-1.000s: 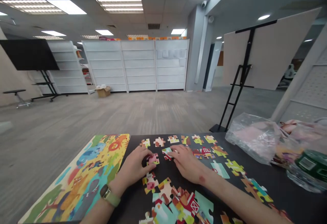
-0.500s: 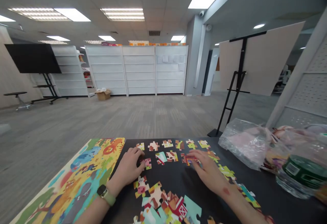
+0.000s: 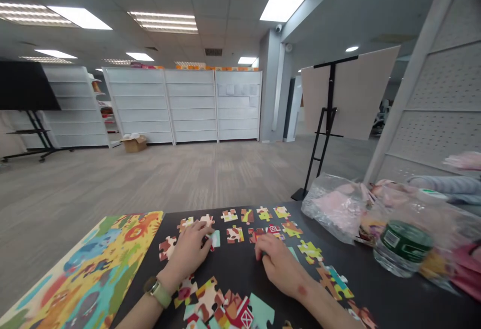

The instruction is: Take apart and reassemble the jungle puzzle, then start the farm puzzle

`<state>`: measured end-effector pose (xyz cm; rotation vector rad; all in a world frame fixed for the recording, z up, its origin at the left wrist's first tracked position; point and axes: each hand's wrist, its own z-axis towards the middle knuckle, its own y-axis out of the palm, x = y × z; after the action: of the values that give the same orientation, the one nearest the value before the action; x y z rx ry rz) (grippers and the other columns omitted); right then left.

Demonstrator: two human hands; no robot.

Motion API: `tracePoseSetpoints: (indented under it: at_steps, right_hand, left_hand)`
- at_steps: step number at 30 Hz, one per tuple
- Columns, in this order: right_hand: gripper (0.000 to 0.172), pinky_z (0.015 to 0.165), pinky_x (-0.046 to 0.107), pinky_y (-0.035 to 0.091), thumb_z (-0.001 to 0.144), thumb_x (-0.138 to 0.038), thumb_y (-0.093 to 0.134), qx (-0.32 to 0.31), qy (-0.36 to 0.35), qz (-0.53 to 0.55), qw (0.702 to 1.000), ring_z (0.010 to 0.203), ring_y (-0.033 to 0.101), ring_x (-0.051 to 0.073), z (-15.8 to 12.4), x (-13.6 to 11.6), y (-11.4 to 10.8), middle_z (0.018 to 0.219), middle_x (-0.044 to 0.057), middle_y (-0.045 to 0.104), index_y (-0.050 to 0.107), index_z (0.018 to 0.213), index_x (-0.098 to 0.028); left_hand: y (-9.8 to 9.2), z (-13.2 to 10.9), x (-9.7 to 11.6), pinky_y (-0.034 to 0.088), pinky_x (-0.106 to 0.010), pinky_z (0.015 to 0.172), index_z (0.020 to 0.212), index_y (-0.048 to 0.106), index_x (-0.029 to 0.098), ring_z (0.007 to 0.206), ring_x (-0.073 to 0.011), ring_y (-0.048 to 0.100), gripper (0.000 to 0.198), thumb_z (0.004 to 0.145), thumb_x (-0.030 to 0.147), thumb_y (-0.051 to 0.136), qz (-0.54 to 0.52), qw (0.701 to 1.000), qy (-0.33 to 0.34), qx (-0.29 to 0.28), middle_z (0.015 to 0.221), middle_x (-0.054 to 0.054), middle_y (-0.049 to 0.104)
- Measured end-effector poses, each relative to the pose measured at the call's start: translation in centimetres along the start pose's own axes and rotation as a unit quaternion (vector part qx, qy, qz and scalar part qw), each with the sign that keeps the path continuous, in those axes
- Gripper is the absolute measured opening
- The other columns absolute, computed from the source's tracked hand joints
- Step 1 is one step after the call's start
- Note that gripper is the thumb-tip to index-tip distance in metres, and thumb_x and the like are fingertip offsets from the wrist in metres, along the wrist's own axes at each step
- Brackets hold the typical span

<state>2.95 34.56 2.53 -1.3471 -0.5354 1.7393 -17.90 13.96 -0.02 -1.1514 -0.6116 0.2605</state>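
Before you: puzzle pieces point(image 3: 235, 234), smooth printed card; your tabletop point(image 3: 236, 261), smooth, matt; picture board point(image 3: 101, 264), smooth printed card; your watch strap point(image 3: 162, 295), matt, rubbery-looking; bag point(image 3: 332, 206), clear crinkled glossy plastic; bottle point(image 3: 402, 249), clear shiny plastic; box point(image 3: 134, 144), matt cardboard.

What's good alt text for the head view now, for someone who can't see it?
A person's left hand is over a pale jigsaw piece, right hand beside a red barn piece, among puzzle pieces on a black table; an animal picture lies left, a bottle and plastic bag right.
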Motion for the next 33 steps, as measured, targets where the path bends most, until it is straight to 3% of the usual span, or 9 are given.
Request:
tracePoseSetpoints:
  at_steps: [6,9,12,17,21,23,29,33]
  right_hand:
    - [0.031,0.087,0.033,0.047,0.068,0.003,0.041,0.008,-0.023,0.004,1.000,0.094,0.061,0.021,-0.1,-0.1,-0.2,0.088,0.003,0.065,0.058,0.077,-0.021]
    - [0.032,0.085,0.034,0.047,0.073,-0.002,0.038,0.076,-0.015,-0.001,0.997,0.089,0.064,0.021,0.2,0.6,-1.8,0.086,0.003,0.068,0.061,0.079,-0.022]
    - [0.028,0.078,0.034,0.048,0.076,-0.011,0.039,0.173,0.050,-0.014,0.984,0.083,0.066,0.022,0.5,1.9,-3.9,0.085,0.004,0.071,0.065,0.079,-0.022]
    - [0.026,0.074,0.033,0.048,0.078,-0.024,0.042,0.209,0.102,-0.026,0.972,0.080,0.068,0.024,0.6,3.4,-6.0,0.085,0.004,0.074,0.068,0.079,-0.023]
    - [0.027,0.070,0.033,0.047,0.077,-0.030,0.045,0.234,0.128,-0.048,0.962,0.076,0.067,0.025,0.6,3.9,-6.7,0.082,0.005,0.075,0.070,0.080,-0.023]
    - [0.026,0.068,0.033,0.047,0.077,-0.031,0.046,0.240,0.137,-0.050,0.960,0.074,0.067,0.025,0.6,3.9,-6.8,0.081,0.004,0.075,0.071,0.079,-0.023]
    - [0.023,0.072,0.033,0.048,0.078,-0.027,0.046,0.208,0.077,-0.044,0.974,0.077,0.068,0.024,0.6,2.9,-6.1,0.082,0.004,0.074,0.068,0.077,-0.024]
    - [0.022,0.073,0.034,0.048,0.077,-0.026,0.047,0.247,0.099,-0.054,0.962,0.079,0.067,0.024,0.4,3.4,-7.7,0.082,0.004,0.074,0.069,0.078,-0.023]
  left_hand:
    - [0.0,-0.5,-1.0,0.043,-0.051,0.111,0.116,0.067,0.024,0.135,-0.0321,0.053,0.028,0.096,0.022,0.048,-0.014,1.000,0.018,-0.005,0.140,-0.011,0.060]
    - [0.4,-0.7,-1.2,0.039,-0.056,0.114,0.120,0.065,0.024,0.141,-0.0336,0.047,0.031,0.096,0.021,0.047,-0.018,1.000,0.019,-0.009,0.145,-0.012,0.057]
    - [0.5,-0.8,-1.1,0.036,-0.056,0.117,0.126,0.064,0.023,0.143,-0.0327,0.045,0.034,0.097,0.021,0.047,-0.023,0.999,0.021,-0.019,0.147,-0.012,0.057]
    - [-2.2,-0.5,-1.7,0.029,-0.058,0.122,0.133,0.063,0.025,0.150,-0.0323,0.035,0.036,0.103,0.028,0.043,-0.023,0.998,0.057,-0.014,0.155,-0.008,0.051]
    - [-5.6,-1.2,-3.0,0.042,-0.049,0.114,0.126,0.066,0.022,0.134,-0.0301,0.053,0.032,0.100,0.026,0.047,-0.014,0.999,0.041,0.020,0.142,-0.011,0.060]
    - [-6.4,-2.2,-3.0,0.047,-0.042,0.108,0.122,0.068,0.024,0.124,-0.0269,0.060,0.030,0.098,0.024,0.051,-0.012,0.999,0.039,0.014,0.133,-0.009,0.065]
    - [-5.3,-4.2,-1.2,0.051,-0.040,0.090,0.103,0.074,0.027,0.100,-0.0264,0.063,0.025,0.098,0.029,0.049,-0.006,0.998,0.050,-0.039,0.107,-0.006,0.070]
    - [-5.0,-3.7,-2.4,0.050,-0.041,0.094,0.103,0.073,0.026,0.102,-0.0275,0.062,0.026,0.098,0.029,0.048,-0.025,0.998,0.045,-0.044,0.108,-0.008,0.068]
